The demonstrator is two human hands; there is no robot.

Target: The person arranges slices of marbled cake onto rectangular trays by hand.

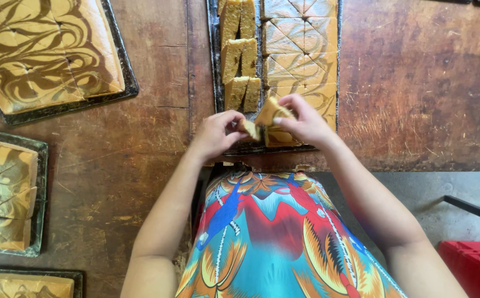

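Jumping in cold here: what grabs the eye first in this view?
Both hands meet at centre: the left hand and right hand each pinch a wedge of marbled cake over the near end of a dark tray of cut pieces. Another swirled slab sits top left on the worn wooden table.

Middle cake tray [215,66] cut off at top edge — near rim behind right hand [306,124].

Four cake trays [215,83] (one barely showing), two hands [215,134].
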